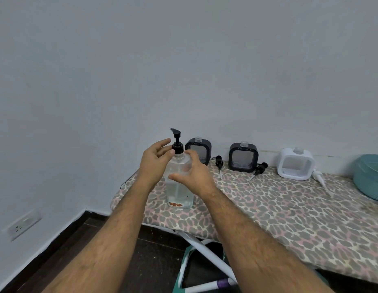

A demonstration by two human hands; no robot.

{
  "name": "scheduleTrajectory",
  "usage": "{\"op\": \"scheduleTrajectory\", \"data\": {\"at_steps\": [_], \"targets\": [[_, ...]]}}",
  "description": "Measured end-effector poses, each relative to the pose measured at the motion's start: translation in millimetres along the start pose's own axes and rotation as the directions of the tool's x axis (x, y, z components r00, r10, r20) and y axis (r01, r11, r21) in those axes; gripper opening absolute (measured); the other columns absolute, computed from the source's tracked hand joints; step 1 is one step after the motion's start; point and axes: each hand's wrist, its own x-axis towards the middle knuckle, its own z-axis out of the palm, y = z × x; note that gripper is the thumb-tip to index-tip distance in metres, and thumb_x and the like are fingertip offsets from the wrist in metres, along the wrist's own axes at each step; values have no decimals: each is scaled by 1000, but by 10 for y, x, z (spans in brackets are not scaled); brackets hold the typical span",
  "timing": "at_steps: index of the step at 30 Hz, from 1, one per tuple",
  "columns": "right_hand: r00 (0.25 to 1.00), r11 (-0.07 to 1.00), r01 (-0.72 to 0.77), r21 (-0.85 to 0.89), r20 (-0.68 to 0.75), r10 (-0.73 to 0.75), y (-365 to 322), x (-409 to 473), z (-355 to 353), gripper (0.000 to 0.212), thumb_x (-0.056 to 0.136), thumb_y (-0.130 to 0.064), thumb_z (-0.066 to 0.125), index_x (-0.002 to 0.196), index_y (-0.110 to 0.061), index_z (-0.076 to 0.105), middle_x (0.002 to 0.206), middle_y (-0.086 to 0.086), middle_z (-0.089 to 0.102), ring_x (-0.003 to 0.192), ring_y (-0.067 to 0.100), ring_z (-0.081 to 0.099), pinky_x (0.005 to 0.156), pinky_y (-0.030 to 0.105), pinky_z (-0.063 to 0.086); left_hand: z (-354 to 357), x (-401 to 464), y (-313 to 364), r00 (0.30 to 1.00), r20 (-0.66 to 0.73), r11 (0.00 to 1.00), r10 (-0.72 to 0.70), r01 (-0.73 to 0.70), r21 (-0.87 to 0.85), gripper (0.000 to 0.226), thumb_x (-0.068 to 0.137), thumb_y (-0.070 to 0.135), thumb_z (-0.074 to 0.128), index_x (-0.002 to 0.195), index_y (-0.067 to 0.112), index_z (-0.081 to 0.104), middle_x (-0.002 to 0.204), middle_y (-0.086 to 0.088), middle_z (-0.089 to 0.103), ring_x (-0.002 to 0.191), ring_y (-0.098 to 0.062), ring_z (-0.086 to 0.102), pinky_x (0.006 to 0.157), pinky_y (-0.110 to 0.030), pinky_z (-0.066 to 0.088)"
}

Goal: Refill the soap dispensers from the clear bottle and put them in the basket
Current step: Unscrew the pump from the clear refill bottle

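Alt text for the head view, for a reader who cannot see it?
Two hands reach a clear bottle on a leopard-print board: left hand at its black pump, right hand around its body. Three uncapped dispensers stand behind, a teal basket at right.
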Motion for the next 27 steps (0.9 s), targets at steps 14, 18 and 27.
{"op": "scheduleTrajectory", "data": {"at_steps": [14, 18, 27], "targets": [[1000, 1000, -8, -26, 1, 8, -14, -1, 3, 89, 73, -51, 81, 142, -38, 25, 113, -2, 63, 101, 18, 63, 87, 42, 57, 141, 179, 124, 990, 138, 1000, 9, -8, -7, 37, 83, 10, 77, 115, 21, 63, 112, 6, 71, 104, -3, 66, 90, -19, 53], [1000, 1000, -12, -13, 1, 12, -12, 3, 12, 86, 71, -53, 81, 138, -40, 28, 111, -4, 63, 101, 16, 62, 87, 43, 56, 85, 151, 112, 988, 152, 1000, 5, -6, 4, 28, 88, 8, 70, 112, 23, 64, 113, 5, 71, 103, -2, 66, 79, -12, 51], [1000, 1000, -13, -13, 5, 13, -23, -1, 1, 84, 70, -52, 81, 136, -39, 30, 115, -4, 63, 101, 18, 62, 87, 44, 56, 33, 207, 190, 1000, 13, 997, 28, -28, 66, 31, 75, 16, 84, 104, 15, 72, 93, 5, 77, 91, -8, 72, 88, -25, 53]]}}
